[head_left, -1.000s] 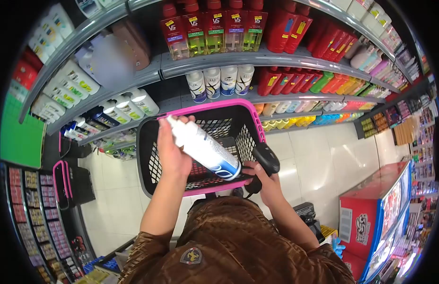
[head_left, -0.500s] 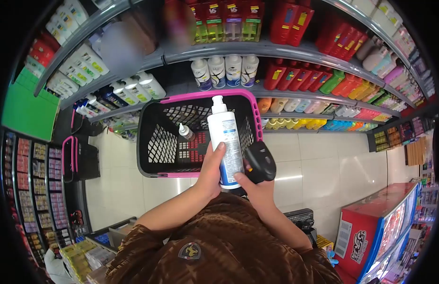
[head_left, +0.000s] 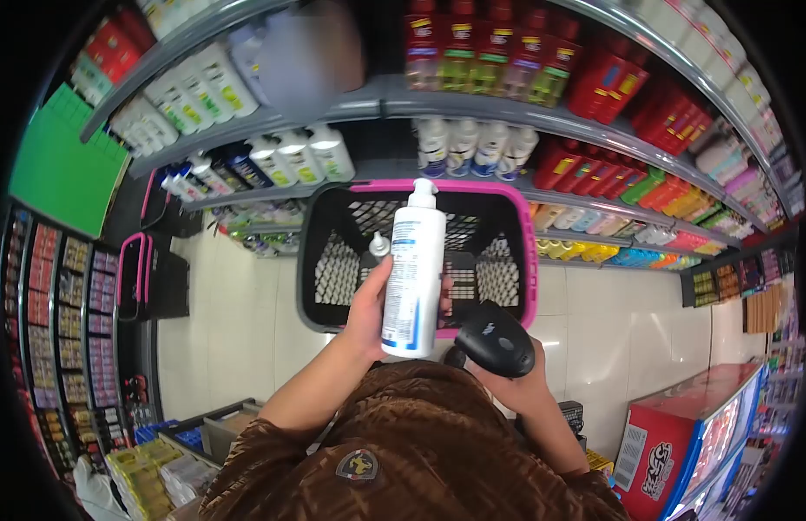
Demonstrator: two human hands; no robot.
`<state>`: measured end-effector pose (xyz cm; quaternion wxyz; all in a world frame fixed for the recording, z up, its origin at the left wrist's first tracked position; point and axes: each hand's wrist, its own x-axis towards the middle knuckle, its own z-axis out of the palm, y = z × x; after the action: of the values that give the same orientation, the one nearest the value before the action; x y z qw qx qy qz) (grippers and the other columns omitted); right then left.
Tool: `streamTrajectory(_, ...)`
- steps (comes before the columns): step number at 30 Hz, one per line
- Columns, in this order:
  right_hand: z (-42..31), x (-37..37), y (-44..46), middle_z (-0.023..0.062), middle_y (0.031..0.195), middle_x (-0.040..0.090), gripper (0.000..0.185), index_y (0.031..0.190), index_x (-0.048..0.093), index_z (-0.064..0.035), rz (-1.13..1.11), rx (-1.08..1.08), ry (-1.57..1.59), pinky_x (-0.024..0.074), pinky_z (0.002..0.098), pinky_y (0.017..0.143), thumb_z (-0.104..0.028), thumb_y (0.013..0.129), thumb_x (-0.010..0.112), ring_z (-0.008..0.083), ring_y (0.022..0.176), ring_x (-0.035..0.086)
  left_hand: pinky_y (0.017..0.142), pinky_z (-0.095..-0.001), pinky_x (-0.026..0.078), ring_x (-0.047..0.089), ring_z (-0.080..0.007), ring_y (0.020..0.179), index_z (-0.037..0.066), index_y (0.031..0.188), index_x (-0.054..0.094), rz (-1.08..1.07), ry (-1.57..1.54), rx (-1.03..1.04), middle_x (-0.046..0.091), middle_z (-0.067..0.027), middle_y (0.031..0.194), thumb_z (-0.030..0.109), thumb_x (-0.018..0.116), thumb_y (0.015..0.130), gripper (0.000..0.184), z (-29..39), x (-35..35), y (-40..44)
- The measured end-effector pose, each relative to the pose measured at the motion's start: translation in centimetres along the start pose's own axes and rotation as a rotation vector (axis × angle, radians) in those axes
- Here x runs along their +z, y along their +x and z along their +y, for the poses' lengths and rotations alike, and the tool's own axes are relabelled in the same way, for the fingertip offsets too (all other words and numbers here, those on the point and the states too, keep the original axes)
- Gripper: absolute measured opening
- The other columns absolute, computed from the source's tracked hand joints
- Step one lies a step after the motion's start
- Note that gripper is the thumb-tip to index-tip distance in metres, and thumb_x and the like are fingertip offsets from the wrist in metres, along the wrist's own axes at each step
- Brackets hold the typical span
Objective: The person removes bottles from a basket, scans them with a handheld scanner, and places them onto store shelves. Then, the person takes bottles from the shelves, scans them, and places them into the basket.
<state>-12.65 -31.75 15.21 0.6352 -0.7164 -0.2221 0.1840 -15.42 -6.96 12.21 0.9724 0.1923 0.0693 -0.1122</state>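
White pump bottle (head_left: 414, 282): gripped in the left hand (head_left: 365, 313), fingers wrapped round it.
Right hand (head_left: 523, 382): just beside that grip, closed on a black scanner (head_left: 496, 339), thumb now off the bottle.
Pink-rimmed basket (head_left: 531, 260): beneath the grip, small nozzle-topped bottle (head_left: 379, 245) inside.
Shelf (head_left: 594, 132): beyond, bearing bottles.

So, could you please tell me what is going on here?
A person's left hand holds a white pump bottle at a black basket with pink trim. The right hand grips a black handheld device. A smaller nozzle-topped bottle is in the basket. More bottles line the shelves beyond.
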Motion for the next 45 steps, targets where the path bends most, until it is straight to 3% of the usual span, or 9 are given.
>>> streamTrajectory(6,-5.2,10.2,3.9,0.0185,0.094,0.069,0.049,0.106,0.066,0.0005,-0.273,-0.095,-0.518,0.0552,0.043,0.073,-0.021,0.067,0.086,0.0397,0.087,0.069,0.087,-0.0397,0.058,0.069,-0.0237,0.104,0.01,0.145,0.041,0.236,0.341,0.196,0.065,-0.0122,0.119,0.039,0.056,0.104,0.052,7.9,-3.9,-5.9)
streamTrajectory(15,-6.6,20.1,4.9,0.0179,0.084,0.069,0.036,0.096,0.066,-0.0001,-0.202,-0.083,-0.543,0.0547,0.0446,0.069,-0.015,0.067,0.082,0.041,0.079,0.068,0.084,-0.0369,0.059,0.069,-0.0207,0.098,0.01,0.146,0.04,0.166,0.315,0.1,0.065,-0.0106,0.115,0.04,0.055,0.104,0.054,15.4,-7.7,-10.4)
streamTrajectory(25,-6.6,19.8,3.1,0.0187,0.088,0.07,0.04,0.102,0.067,0.0018,-0.148,-0.024,-0.589,0.0566,0.0408,0.071,-0.01,0.067,0.082,0.0386,0.081,0.071,0.09,-0.0395,0.057,0.069,-0.0239,0.104,0.01,0.146,0.041,0.119,0.279,0.019,0.066,-0.0125,0.118,0.038,0.053,0.105,0.051,13.3,-7.8,-10.0)
streamTrajectory(27,-5.2,19.3,3.4,0.0151,0.09,0.072,0.037,0.105,0.067,0.002,0.045,-0.041,-0.452,0.0564,0.0367,0.075,-0.007,0.073,0.083,0.0287,0.083,0.073,0.101,-0.0439,0.052,0.066,-0.0272,0.114,0.009,0.148,0.04,0.076,-0.031,-0.015,0.066,-0.0132,0.126,0.036,0.051,0.106,0.051,13.2,-6.8,-9.5)
streamTrajectory(30,-3.7,17.6,4.2,0.0105,0.099,0.073,0.035,0.109,0.067,0.0011,0.187,0.12,-0.157,0.0548,0.0324,0.08,-0.005,0.078,0.084,0.0176,0.091,0.071,0.107,-0.0464,0.047,0.061,-0.0282,0.123,0.005,0.146,0.046,0.069,0.035,0.052,0.064,-0.0127,0.132,0.033,0.051,0.105,0.049,11.7,-6.2,-8.4)
streamTrajectory(34,-2.3,14.8,5.0,0.0087,0.118,0.066,0.065,0.137,0.053,-0.0002,0.106,0.138,0.283,0.0564,0.0318,0.088,0.002,0.079,0.083,0.017,0.106,0.066,0.107,-0.0436,0.048,0.062,-0.0251,0.123,0.005,0.141,0.052,0.098,0.142,0.062,0.063,-0.0109,0.133,0.022,0.062,0.101,0.045,9.0,-4.2,-6.0)
streamTrajectory(37,-0.3,12.7,5.6,0.0087,0.126,0.062,0.071,0.139,0.052,0.0,0.11,0.087,0.207,0.0564,0.0327,0.09,0.005,0.076,0.085,0.0173,0.111,0.064,0.103,-0.0416,0.051,0.063,-0.0209,0.119,0.005,0.138,0.053,0.162,0.256,0.022,0.064,-0.0082,0.129,0.017,0.067,0.099,0.043,6.2,-2.7,-4.0)
streamTrajectory(43,2.8,7.5,6.8,0.003,0.111,0.062,0.051,0.116,0.057,-0.0072,0.13,0.209,0.54,0.0546,0.0312,0.088,0.003,0.074,0.084,0.0142,0.103,0.062,0.097,-0.0384,0.054,0.066,-0.0229,0.112,0.006,0.139,0.043,0.331,0.24,0.02,0.063,-0.0112,0.124,0.021,0.066,0.1,0.048,3.9,1.0,-1.1)
streamTrajectory(45,3.7,5.9,7.1,0.0042,0.105,0.063,0.04,0.114,0.057,-0.0077,0.07,0.381,0.732,0.0567,0.0316,0.079,0.001,0.081,0.078,0.0147,0.091,0.064,0.098,-0.0464,0.056,0.066,-0.028,0.114,0.005,0.14,0.046,0.126,0.182,-0.08,0.063,-0.0153,0.126,0.033,0.065,0.1,0.052,4.3,1.6,-1.0)
